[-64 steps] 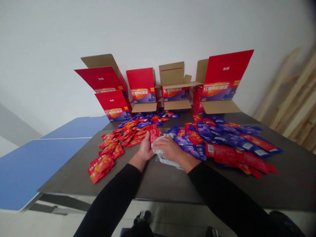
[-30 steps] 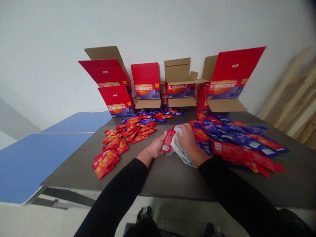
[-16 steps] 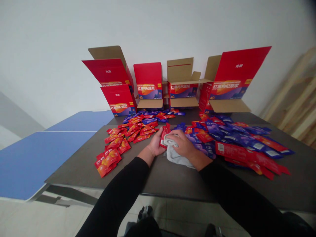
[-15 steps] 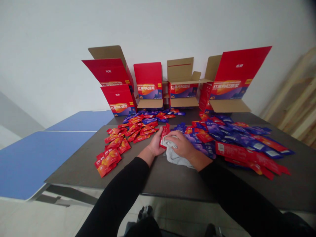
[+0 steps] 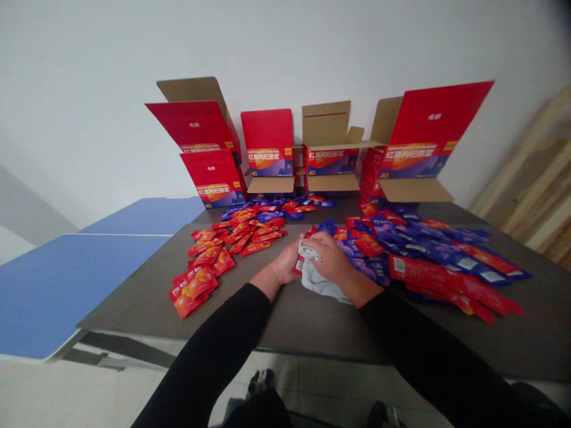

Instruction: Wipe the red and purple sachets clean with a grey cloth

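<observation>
Over the middle of the dark table, my left hand [image 5: 286, 261] is closed around a red sachet [image 5: 298, 265], of which only parts show. My right hand [image 5: 330, 258] grips a light grey cloth [image 5: 323, 284] and presses it against the sachet's face. The cloth's loose end hangs down to the tabletop. Left of my hands lie several separate red sachets [image 5: 205, 279]. To their right is a heap of purple sachets [image 5: 388, 235] mixed with red ones, with long red sachet strips [image 5: 446, 279] in front.
Open red cartons [image 5: 218, 178] stand along the back of the dark table [image 5: 250, 309], against the wall, flaps spread. A mixed red and purple pile [image 5: 272, 211] lies before them. A blue table [image 5: 102, 267] adjoins on the left; wooden boards [image 5: 535, 178] lean at the right.
Both hands have shifted slightly to the right with the sachet and the cloth. The cloth and my right hand now cover more of the sachet.
</observation>
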Action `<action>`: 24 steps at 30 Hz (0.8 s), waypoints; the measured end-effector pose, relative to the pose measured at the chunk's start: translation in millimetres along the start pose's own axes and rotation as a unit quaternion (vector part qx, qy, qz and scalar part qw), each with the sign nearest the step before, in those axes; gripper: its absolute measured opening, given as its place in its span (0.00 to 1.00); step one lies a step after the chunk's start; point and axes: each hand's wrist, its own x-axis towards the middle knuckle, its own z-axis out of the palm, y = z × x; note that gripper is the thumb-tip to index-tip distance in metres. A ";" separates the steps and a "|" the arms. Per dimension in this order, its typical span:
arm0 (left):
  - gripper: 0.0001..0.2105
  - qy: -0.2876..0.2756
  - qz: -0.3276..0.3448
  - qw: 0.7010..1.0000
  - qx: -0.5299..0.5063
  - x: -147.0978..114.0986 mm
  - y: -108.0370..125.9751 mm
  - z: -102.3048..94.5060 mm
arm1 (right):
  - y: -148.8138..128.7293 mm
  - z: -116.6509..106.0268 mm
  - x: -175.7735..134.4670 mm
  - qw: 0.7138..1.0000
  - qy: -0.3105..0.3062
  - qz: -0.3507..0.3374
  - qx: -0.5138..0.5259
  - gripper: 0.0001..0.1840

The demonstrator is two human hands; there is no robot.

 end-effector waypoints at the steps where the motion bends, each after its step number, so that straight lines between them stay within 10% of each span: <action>1: 0.23 0.008 0.003 1.000 0.013 0.6 -1.3 1.2 | 1.7 -0.4 0.4 1.000 0.017 0.016 -0.002 0.25; 18: 0.08 -0.035 -0.003 0.995 0.094 -9.8 5.5 -6.4 | 29.7 -7.4 9.0 0.951 0.217 0.210 -0.059 0.09; 24: 0.16 0.004 0.049 0.997 -0.061 -6.1 21.9 -11.0 | 22.4 -9.8 7.6 0.976 0.168 0.131 -0.033 0.13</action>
